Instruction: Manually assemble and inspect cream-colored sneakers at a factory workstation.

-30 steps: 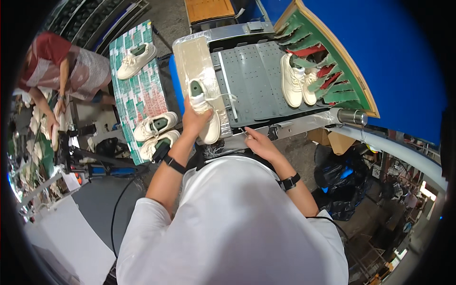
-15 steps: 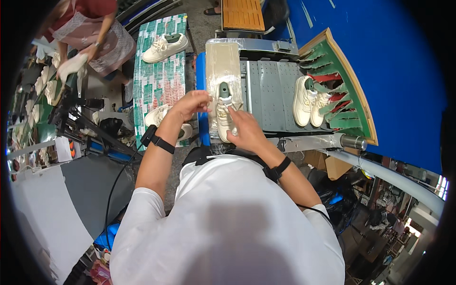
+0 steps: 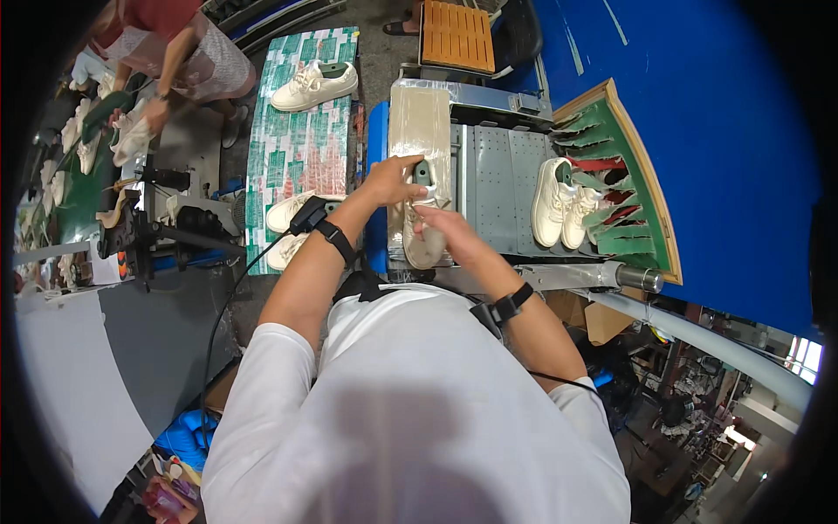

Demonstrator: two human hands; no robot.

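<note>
A cream lace-up shoe (image 3: pixel 422 249) with a green shoe last (image 3: pixel 422 174) inside lies on the tan, film-wrapped board (image 3: pixel 420 113), toe toward me. My left hand (image 3: pixel 390 182) holds its opening from the left, index finger by the heel and thumb near the tongue. Over the laces, my right hand (image 3: pixel 454 234) has its fingers curled and pinched; what lies between them, if anything, is too small to make out. Both wrists wear black bands.
Right of the board runs a grey plated conveyor (image 3: pixel 497 183) with a pair of cream shoes (image 3: pixel 549 205) by a slit green curtain (image 3: pixel 624 223). More cream shoes (image 3: pixel 314 86) rest on the patterned table (image 3: pixel 297 148) at left. A co-worker (image 3: pixel 179 52) handles a shoe at far left.
My left hand has moved right onto the shoe's opening from beside it. My right hand has curled its fingers at the laces. The co-worker's hands have shifted, and the view has turned slightly.
</note>
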